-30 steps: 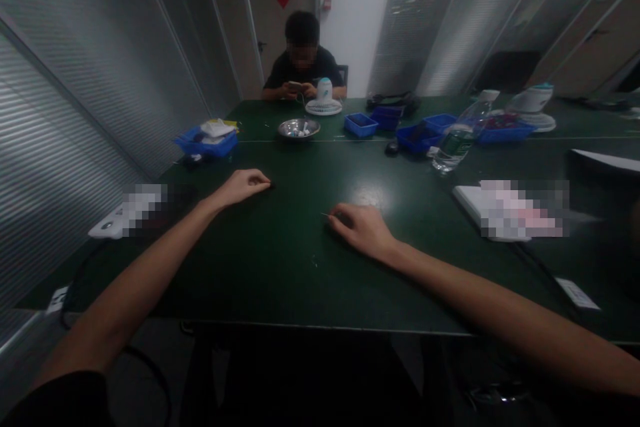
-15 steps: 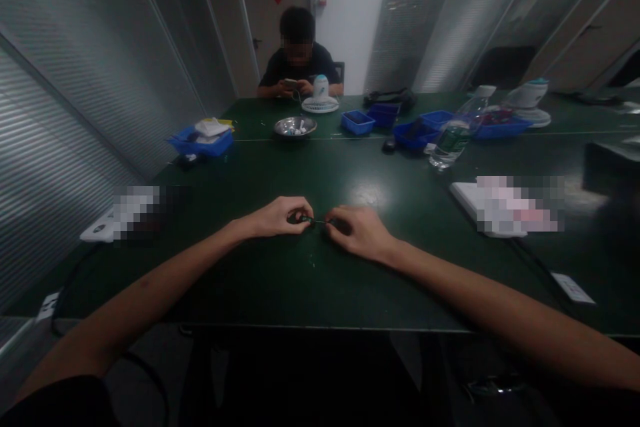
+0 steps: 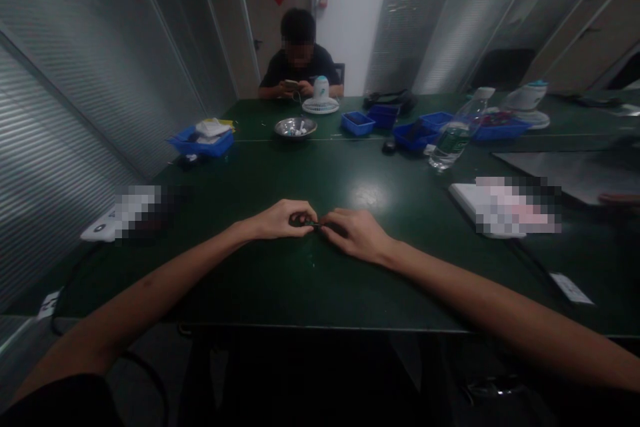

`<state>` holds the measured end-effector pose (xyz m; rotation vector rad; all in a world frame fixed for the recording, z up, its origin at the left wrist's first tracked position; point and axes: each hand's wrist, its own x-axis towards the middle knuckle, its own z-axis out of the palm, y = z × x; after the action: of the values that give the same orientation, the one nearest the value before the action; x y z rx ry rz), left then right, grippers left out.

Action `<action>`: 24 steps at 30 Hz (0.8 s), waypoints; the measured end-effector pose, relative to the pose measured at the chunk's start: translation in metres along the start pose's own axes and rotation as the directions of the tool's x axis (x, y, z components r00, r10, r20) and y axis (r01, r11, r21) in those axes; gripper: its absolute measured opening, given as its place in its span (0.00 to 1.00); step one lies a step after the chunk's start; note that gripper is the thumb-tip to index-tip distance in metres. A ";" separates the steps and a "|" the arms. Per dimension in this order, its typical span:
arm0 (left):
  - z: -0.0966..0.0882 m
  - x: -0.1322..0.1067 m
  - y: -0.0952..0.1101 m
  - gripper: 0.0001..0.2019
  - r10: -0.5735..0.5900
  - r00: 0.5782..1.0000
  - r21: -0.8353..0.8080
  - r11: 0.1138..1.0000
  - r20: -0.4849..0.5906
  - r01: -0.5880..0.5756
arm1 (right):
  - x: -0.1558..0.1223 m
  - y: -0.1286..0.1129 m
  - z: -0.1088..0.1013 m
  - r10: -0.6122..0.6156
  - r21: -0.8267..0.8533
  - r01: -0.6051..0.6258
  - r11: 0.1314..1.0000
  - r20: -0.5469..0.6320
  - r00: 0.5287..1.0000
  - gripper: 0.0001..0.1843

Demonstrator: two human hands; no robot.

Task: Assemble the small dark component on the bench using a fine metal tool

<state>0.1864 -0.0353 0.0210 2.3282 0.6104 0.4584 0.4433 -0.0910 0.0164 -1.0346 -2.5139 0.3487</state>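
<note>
Over the green table (image 3: 270, 287), my left hand (image 3: 285, 219) curls into a pinch of thumb and forefinger on a small dark piece (image 3: 307, 223). Its kind is too small and dim to make out. My right hand (image 3: 357, 233) rests just beside it, its fingertips closed on the end of a thin metal rod (image 3: 317, 225) that bridges the narrow gap between both hands. The right fingers hide most of the rod. A few tiny bright specks (image 3: 313, 260) lie on the tabletop on my side of the hands.
Ahead are a metal bowl (image 3: 285, 133) with small pieces, a blue tray (image 3: 215, 145), more blue bins (image 3: 358, 124), a black mouse (image 3: 389, 147) and a water bottle (image 3: 449, 143). White devices flank me left (image 3: 103, 225) and right (image 3: 465, 203). Opposite sits a person (image 3: 320, 63) with a phone.
My right hand has shifted slightly left, so the gap between my fingertips is narrower and less of the rod shows. A flat grey panel now lies at the right, with a person's hand beside it.
</note>
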 end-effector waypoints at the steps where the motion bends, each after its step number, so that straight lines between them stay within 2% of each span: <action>1: -0.001 0.000 0.000 0.12 0.002 1.000 -0.002 1.000 0.004 -0.002 | 0.000 0.000 0.000 -0.010 0.007 0.010 1.000 0.005 1.000 0.14; 9: -0.003 -0.001 -0.002 0.15 0.008 1.000 -0.037 0.999 0.028 -0.007 | 0.001 0.003 0.000 -0.044 0.069 0.043 0.997 0.019 0.999 0.15; 17: 0.001 0.002 -0.005 0.18 -0.056 0.998 -0.199 0.978 0.010 0.057 | 0.001 0.004 0.003 -0.007 0.019 0.006 1.000 0.015 1.000 0.16; 24: 0.011 0.002 -0.005 0.22 0.003 1.000 -0.109 0.994 -0.029 -0.006 | 0.002 0.002 0.003 -0.013 0.014 0.013 1.000 0.014 1.000 0.16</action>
<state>0.1922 -0.0369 0.0104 2.2231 0.5794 0.5151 0.4421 -0.0889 0.0139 -1.0129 -2.5257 0.3706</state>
